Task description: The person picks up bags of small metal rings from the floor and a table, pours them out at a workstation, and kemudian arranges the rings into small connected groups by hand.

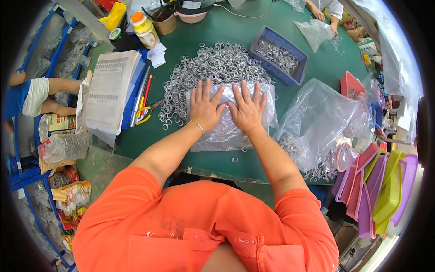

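Both palms lie flat on a clear plastic bag on the green tabletop. My left hand has its fingers spread across the bag's left half, their tips at the edge of a heap of metal rings. Beside it, my right hand presses on the right half, thumbs almost touching. Neither hand grips anything. What is inside the bag is hard to tell under the shiny film. One loose ring lies just below the bag, towards me.
A blue plastic bin with rings stands beyond the heap. Rightward lie a large clear bag and hanging coloured trays. Papers and yellow-handled pliers lie left. A co-worker's hands hold a bag at the far right.
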The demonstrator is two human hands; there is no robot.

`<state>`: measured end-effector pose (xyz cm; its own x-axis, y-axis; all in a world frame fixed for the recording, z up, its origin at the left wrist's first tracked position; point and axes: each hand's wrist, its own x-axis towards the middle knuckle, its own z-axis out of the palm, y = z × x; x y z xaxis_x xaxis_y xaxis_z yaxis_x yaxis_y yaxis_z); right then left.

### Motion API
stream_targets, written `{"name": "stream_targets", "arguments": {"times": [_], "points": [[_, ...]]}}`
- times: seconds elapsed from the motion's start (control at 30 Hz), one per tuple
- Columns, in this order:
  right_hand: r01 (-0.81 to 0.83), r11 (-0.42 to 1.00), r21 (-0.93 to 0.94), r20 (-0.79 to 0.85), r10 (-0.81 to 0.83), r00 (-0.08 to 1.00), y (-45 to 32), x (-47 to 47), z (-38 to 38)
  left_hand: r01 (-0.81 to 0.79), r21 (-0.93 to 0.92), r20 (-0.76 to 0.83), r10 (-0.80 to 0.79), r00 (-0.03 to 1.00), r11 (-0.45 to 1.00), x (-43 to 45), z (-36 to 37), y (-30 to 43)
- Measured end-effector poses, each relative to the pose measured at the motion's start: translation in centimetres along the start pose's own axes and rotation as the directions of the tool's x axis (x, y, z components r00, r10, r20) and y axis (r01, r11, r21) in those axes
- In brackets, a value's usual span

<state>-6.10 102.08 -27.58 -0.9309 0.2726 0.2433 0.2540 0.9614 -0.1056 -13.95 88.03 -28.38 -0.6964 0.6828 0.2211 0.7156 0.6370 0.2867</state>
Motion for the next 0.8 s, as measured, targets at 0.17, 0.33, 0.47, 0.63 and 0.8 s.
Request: {"name": "stream_targets", "arguments": {"times": [0.17,0.33,0.47,0.63,0.8], "points": [[-0.035,0.995,0.095,-0.078,0.042,0.996,0.5,-0.6,0.9,0.013,-0.041,-0.066,-0.016,0.998,0.999,-1.5,0.7,-1.4],[-0.111,0.988,0.109,-0.066,0.119,0.991,3.9,-2.3,-0.3,0.086,-0.055,0.009,-0.086,0.996,0.995,-1.5,-0.5,-1.4],[-0.048,0.993,0.106,-0.224,0.071,0.972,8.6,-1.2,-8.3,0.056,-0.107,0.024,-0.053,0.998,0.993,-1.1,-0.5,0.0],[0.04,0.952,-0.305,-0.843,-0.289,0.454,8.5,8.5,-35.0,0.124,-0.095,0.032,-0.121,0.992,0.988,-1.9,-3.7,-0.2],[-0.478,0.78,-0.403,-0.858,-0.14,0.495,12.6,15.5,-49.2,0.046,-0.208,-0.027,-0.053,0.998,0.977,-2.9,-5.0,1.0]]}}
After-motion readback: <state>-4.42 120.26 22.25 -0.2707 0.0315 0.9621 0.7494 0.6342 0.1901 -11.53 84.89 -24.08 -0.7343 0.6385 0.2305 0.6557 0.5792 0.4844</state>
